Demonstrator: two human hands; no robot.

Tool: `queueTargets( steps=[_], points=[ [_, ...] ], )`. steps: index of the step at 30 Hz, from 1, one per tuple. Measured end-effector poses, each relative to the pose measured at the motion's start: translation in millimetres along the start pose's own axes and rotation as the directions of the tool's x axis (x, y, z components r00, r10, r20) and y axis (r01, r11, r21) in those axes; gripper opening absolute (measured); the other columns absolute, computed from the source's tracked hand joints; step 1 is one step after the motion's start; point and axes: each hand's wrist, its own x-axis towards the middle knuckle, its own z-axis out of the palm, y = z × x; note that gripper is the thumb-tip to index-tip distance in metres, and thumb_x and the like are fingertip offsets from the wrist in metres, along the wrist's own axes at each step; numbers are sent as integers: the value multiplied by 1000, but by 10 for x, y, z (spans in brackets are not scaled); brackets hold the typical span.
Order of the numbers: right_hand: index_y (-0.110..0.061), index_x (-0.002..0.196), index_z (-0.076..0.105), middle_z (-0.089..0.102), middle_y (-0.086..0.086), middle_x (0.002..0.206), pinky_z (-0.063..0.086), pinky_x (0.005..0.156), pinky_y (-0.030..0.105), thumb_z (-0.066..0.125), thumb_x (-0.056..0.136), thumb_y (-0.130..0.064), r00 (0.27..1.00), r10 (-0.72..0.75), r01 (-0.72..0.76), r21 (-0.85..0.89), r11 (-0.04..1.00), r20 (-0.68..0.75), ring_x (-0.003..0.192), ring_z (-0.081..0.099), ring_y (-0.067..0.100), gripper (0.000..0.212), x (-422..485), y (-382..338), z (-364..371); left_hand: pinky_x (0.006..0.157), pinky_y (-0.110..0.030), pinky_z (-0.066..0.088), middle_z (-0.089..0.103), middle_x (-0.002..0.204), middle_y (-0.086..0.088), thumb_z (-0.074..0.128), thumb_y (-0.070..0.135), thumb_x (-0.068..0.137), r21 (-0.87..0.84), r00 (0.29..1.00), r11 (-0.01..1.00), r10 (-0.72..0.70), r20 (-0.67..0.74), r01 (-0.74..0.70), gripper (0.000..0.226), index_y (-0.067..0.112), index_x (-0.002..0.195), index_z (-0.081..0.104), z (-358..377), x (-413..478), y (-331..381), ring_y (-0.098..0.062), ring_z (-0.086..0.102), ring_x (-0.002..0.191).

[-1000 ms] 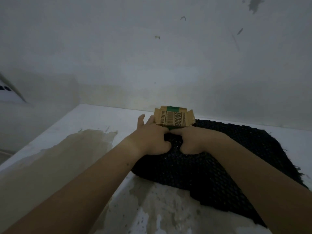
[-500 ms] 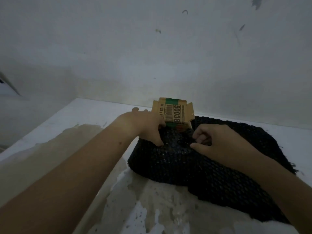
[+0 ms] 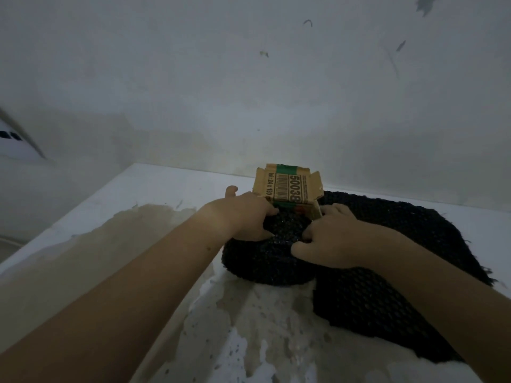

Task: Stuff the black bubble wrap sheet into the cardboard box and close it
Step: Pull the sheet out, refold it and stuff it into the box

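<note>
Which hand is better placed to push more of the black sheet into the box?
Probably the right hand: it grips the bunched black sheet just before the cardboard box, while the left hand steadies the box's side.

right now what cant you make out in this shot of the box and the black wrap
Head view only:
- Inside of the cardboard box: hidden by both hands and the bunched black bubble wrap.
- Left hand fingertips: buried in the wrap.
- Right hand grip: fingers curled under, unclear.
- Small print beside the barcode: too blurred.
- Wrap's near right corner: behind the right forearm.
</note>
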Motion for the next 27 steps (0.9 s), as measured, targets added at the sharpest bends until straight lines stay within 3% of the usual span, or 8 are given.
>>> queueTargets(
  steps=[3,5,7,12,15,19,23,27],
  points=[
    [-32,89,61,52,5,124,10,117,46,43,77,-74,999,-42,42,28,999,-19,138,25,28,47,-114,36,-50,115,-52,2,44,148,1,53,51,94,-7,1000,1000,-10,-8,10,63,35,151,33,12,-6,6,-21,31,141],
    [-34,86,61,54,-4,97,31,104,41,55,73,-69,960,-118,106,-61,993,-255,118,43,26,37,-216,70,-55,115,-51,2,46,147,1,53,51,94,-24,1000,1000,-17,-26,16,61,34,150,34,26,0,-1,-20,33,140],
    [-34,92,64,56,-6,90,35,91,37,59,70,-67,893,-155,110,-130,985,-422,105,46,23,39,-275,76,-53,114,-51,4,48,145,1,53,50,94,-44,999,999,-17,-40,15,60,34,150,35,39,0,-6,-19,34,139],
    [-28,112,64,62,2,111,31,103,41,60,75,-63,974,-100,74,-133,988,-204,122,37,31,51,-191,-43,-30,114,-50,4,48,145,3,53,51,94,-57,997,998,-13,-75,8,60,33,149,37,80,-25,-8,-19,36,138],
    [-28,112,65,60,1,118,24,108,42,62,75,-61,976,-105,92,-79,993,-193,130,33,30,50,-159,-11,-80,113,-49,4,49,144,4,53,50,94,-88,996,996,-15,-89,7,60,33,149,37,112,-26,-17,-18,39,136],
    [-39,106,64,61,-8,103,44,91,33,67,71,-57,887,-197,176,-89,980,-417,110,47,18,39,-228,122,-89,113,-49,6,53,141,5,57,52,92,-113,992,994,-13,-128,-2,59,34,146,42,147,-2,-51,-17,41,134],
    [-37,108,65,63,-10,106,47,90,33,65,85,-37,912,-227,249,22,968,-342,105,51,12,23,-201,169,-57,110,-43,17,59,131,9,60,54,89,-167,968,985,4,-251,-47,52,34,136,53,140,-83,-71,-14,50,123],
    [-36,93,68,69,-17,92,46,72,14,65,89,-29,898,-193,310,257,915,-396,84,61,-4,8,-145,264,-83,78,-30,36,61,104,12,55,56,90,-363,864,914,-29,-503,-181,34,28,110,55,202,-351,-110,6,54,84]
  ],
)
